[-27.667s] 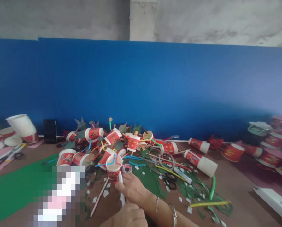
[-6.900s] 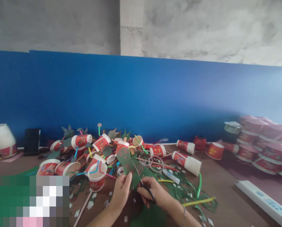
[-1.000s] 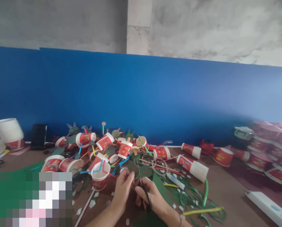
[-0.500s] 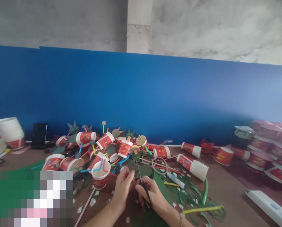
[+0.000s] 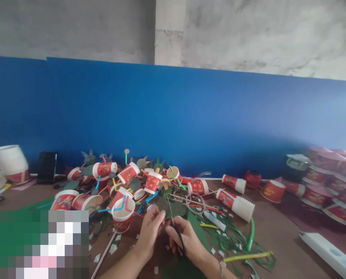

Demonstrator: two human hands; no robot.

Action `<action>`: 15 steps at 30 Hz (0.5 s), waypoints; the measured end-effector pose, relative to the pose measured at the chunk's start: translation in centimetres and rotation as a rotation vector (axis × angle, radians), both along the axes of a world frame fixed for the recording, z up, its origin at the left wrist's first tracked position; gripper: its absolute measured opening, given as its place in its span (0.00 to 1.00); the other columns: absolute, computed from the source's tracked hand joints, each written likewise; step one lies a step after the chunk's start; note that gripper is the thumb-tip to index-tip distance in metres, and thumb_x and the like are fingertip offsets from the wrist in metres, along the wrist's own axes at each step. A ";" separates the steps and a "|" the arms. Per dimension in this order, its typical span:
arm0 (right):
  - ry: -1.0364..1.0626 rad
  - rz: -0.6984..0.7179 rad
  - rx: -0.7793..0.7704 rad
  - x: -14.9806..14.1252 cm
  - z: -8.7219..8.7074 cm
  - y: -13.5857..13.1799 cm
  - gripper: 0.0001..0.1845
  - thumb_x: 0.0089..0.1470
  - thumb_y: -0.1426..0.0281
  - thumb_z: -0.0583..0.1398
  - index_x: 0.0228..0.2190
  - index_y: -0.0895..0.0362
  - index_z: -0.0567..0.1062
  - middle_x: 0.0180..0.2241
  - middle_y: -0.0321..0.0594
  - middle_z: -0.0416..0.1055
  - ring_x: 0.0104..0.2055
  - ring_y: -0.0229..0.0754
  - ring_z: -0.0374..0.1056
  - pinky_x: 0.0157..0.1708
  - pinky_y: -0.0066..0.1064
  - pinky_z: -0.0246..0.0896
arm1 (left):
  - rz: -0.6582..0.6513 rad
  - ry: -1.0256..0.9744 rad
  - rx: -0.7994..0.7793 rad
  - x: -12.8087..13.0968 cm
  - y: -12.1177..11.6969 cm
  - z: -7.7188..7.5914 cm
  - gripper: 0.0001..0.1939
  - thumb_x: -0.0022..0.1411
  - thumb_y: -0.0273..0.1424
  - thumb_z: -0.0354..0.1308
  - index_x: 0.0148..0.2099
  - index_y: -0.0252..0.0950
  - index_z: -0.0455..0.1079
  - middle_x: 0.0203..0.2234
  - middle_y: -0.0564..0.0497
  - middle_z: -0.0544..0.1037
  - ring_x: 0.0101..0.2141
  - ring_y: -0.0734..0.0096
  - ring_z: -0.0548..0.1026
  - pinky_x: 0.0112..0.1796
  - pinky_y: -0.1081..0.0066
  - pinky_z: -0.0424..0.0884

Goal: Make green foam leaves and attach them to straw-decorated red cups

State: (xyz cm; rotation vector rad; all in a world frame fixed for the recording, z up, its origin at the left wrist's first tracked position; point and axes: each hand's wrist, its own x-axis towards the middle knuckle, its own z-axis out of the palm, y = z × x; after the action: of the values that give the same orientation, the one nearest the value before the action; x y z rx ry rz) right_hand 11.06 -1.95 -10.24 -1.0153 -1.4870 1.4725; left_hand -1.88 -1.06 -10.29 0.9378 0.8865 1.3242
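Observation:
My right hand (image 5: pixel 184 236) is closed around black-handled scissors (image 5: pixel 170 209), their thin blades pointing up and away from me. Just to its left, my left hand (image 5: pixel 153 228) has thumb and fingers pinched together. At those fingertips is a dark green paper piece (image 5: pixel 163 201), partly behind the scissors; the grip itself is mostly hidden. A second dark green disc (image 5: pixel 178 209) lies right of the blades. An upright red-and-white paper cup (image 5: pixel 122 224) with bent straws stands left of my left hand.
Behind my hands is a heap of red paper cups (image 5: pixel 129 172), straws and green discs. Green paper scraps (image 5: pixel 237 236), a glue tube (image 5: pixel 215 221) and a tape ring (image 5: pixel 203 201) lie to the right. Farther right are stacked cups (image 5: pixel 239 205) and a white power strip (image 5: pixel 329 252).
Hardly anything differs. The view has shifted slightly, and both hands keep nearly the same pose, with the scissors still in my right hand.

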 end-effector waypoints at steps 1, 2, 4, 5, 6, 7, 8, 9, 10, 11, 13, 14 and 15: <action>0.001 0.002 -0.002 0.0 0.0 0.0 0.29 0.41 0.44 0.61 0.26 0.59 0.66 0.13 0.30 0.64 0.11 0.30 0.57 0.09 0.18 0.46 | 0.000 0.005 -0.001 0.0 0.0 0.0 0.20 0.51 0.42 0.62 0.24 0.37 0.55 0.15 0.61 0.57 0.17 0.81 0.54 0.20 0.77 0.48; 0.004 0.005 -0.003 0.0 -0.1 0.0 0.30 0.41 0.44 0.60 0.27 0.59 0.66 0.13 0.30 0.64 0.12 0.30 0.57 0.09 0.19 0.46 | 0.000 0.009 0.002 0.0 0.0 0.0 0.20 0.51 0.42 0.62 0.24 0.37 0.55 0.15 0.61 0.57 0.17 0.81 0.54 0.20 0.77 0.48; 0.009 0.007 -0.003 0.0 -0.1 0.0 0.30 0.41 0.43 0.60 0.27 0.59 0.65 0.13 0.31 0.65 0.12 0.30 0.58 0.09 0.19 0.47 | -0.007 0.010 0.008 0.0 0.0 0.1 0.20 0.52 0.42 0.62 0.24 0.37 0.56 0.15 0.61 0.58 0.17 0.81 0.54 0.20 0.77 0.48; 0.010 0.005 -0.001 0.0 -0.1 0.0 0.30 0.41 0.43 0.60 0.26 0.59 0.65 0.13 0.31 0.65 0.12 0.30 0.58 0.10 0.18 0.47 | -0.011 0.009 0.014 0.0 0.0 0.1 0.19 0.52 0.41 0.61 0.24 0.37 0.56 0.15 0.61 0.58 0.18 0.81 0.55 0.20 0.77 0.49; 0.011 0.001 0.001 0.0 -0.1 0.0 0.30 0.41 0.43 0.60 0.26 0.59 0.65 0.13 0.31 0.64 0.12 0.30 0.58 0.10 0.18 0.47 | -0.014 0.010 0.019 0.0 0.0 0.1 0.19 0.52 0.41 0.61 0.24 0.37 0.56 0.15 0.61 0.58 0.18 0.80 0.55 0.20 0.77 0.49; 0.010 -0.003 0.003 0.0 -0.1 0.0 0.29 0.42 0.44 0.60 0.26 0.59 0.65 0.13 0.30 0.64 0.12 0.30 0.57 0.09 0.18 0.46 | -0.016 0.011 0.022 0.0 0.0 0.1 0.19 0.52 0.41 0.61 0.24 0.37 0.56 0.15 0.61 0.58 0.18 0.80 0.55 0.21 0.77 0.50; 0.007 -0.005 0.004 0.0 -0.1 0.0 0.29 0.42 0.44 0.60 0.26 0.59 0.65 0.12 0.30 0.64 0.11 0.29 0.57 0.09 0.18 0.45 | -0.015 0.013 0.022 0.0 -0.1 0.1 0.19 0.52 0.41 0.61 0.24 0.37 0.56 0.15 0.61 0.58 0.18 0.80 0.55 0.21 0.77 0.50; 0.005 -0.004 0.004 0.0 -0.1 0.0 0.28 0.42 0.44 0.60 0.26 0.58 0.65 0.12 0.29 0.64 0.11 0.29 0.57 0.09 0.18 0.45 | -0.012 0.017 0.019 0.0 -0.1 0.1 0.19 0.52 0.41 0.61 0.24 0.37 0.56 0.15 0.61 0.58 0.18 0.80 0.55 0.21 0.77 0.50; 0.004 -0.002 0.001 0.0 -0.1 0.0 0.28 0.42 0.45 0.60 0.26 0.58 0.65 0.12 0.29 0.64 0.11 0.29 0.57 0.08 0.18 0.44 | -0.008 0.019 0.014 0.0 -0.1 0.2 0.19 0.51 0.41 0.62 0.24 0.37 0.56 0.15 0.61 0.57 0.17 0.80 0.55 0.20 0.77 0.49; 0.005 -0.001 -0.004 0.0 -0.1 0.0 0.28 0.42 0.45 0.60 0.26 0.58 0.65 0.13 0.30 0.64 0.11 0.29 0.57 0.08 0.18 0.44 | -0.011 0.013 0.010 0.0 -0.1 0.2 0.19 0.51 0.41 0.62 0.24 0.37 0.56 0.15 0.61 0.57 0.17 0.80 0.55 0.20 0.77 0.50; 0.012 -0.001 -0.011 0.0 -0.1 0.0 0.28 0.42 0.44 0.60 0.26 0.58 0.64 0.13 0.30 0.65 0.12 0.30 0.58 0.09 0.18 0.46 | -0.033 -0.010 0.006 0.0 -0.2 0.4 0.19 0.51 0.41 0.62 0.23 0.37 0.56 0.15 0.61 0.58 0.18 0.80 0.55 0.21 0.77 0.51; 0.016 -0.005 -0.012 0.0 -0.1 -0.1 0.28 0.42 0.44 0.60 0.26 0.58 0.64 0.13 0.30 0.65 0.12 0.30 0.58 0.09 0.18 0.46 | -0.043 -0.016 0.007 0.0 -0.2 0.5 0.19 0.51 0.40 0.62 0.23 0.37 0.56 0.16 0.60 0.59 0.18 0.80 0.56 0.21 0.77 0.51; 0.017 -0.009 -0.011 0.0 -0.1 -0.1 0.28 0.42 0.44 0.60 0.26 0.58 0.63 0.13 0.30 0.65 0.12 0.29 0.57 0.09 0.18 0.46 | -0.049 -0.016 0.010 0.0 -0.2 0.5 0.19 0.51 0.40 0.62 0.23 0.37 0.56 0.16 0.60 0.59 0.19 0.80 0.56 0.21 0.77 0.52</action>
State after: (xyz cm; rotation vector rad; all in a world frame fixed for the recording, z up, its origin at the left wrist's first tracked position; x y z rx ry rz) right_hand 11.03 -2.05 -10.33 -1.0123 -1.4618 1.4811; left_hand -1.88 -1.30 -9.76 0.9501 0.8409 1.2935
